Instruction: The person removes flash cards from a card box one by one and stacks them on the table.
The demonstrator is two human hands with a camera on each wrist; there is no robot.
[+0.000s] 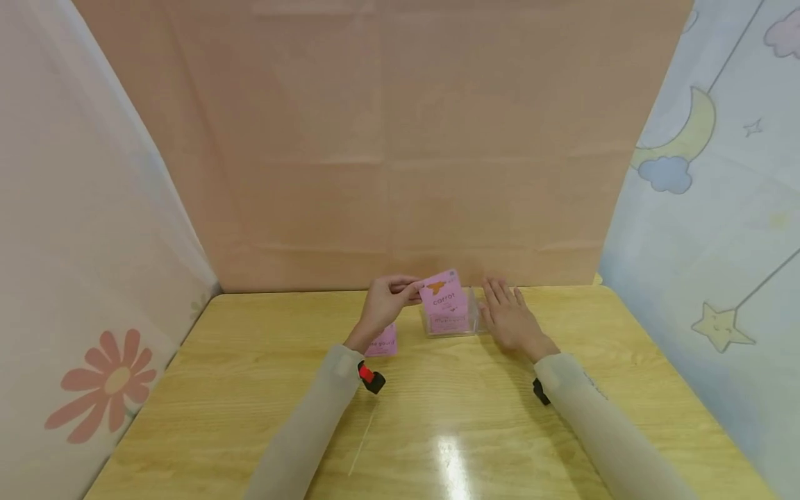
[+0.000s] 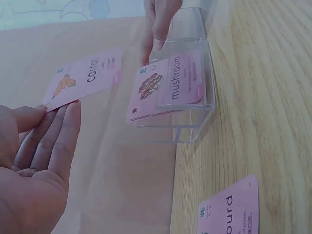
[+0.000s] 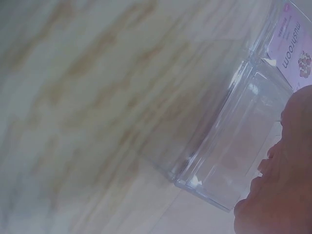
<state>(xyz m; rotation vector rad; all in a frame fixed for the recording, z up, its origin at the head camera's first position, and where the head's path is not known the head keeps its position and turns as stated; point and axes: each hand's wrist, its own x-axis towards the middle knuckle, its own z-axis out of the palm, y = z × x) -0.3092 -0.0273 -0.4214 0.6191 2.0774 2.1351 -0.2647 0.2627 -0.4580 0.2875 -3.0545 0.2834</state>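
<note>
My left hand pinches a pink carrot card by its edge between thumb and fingers. The card is tilted in front of a clear plastic card holder in the head view. Pink mushroom cards lean in one compartment of that holder, their tops sticking out above its front wall. At the holder's right end is my right hand, fingers extended, close against the compartment beside the mushroom cards. Below the left wrist lies a pink gourd card on the table, partly covered by the hand and forearm.
The light wooden table meets a brown hanging sheet just behind the holder. Patterned curtains stand at both sides. A black strap device is on the left wrist.
</note>
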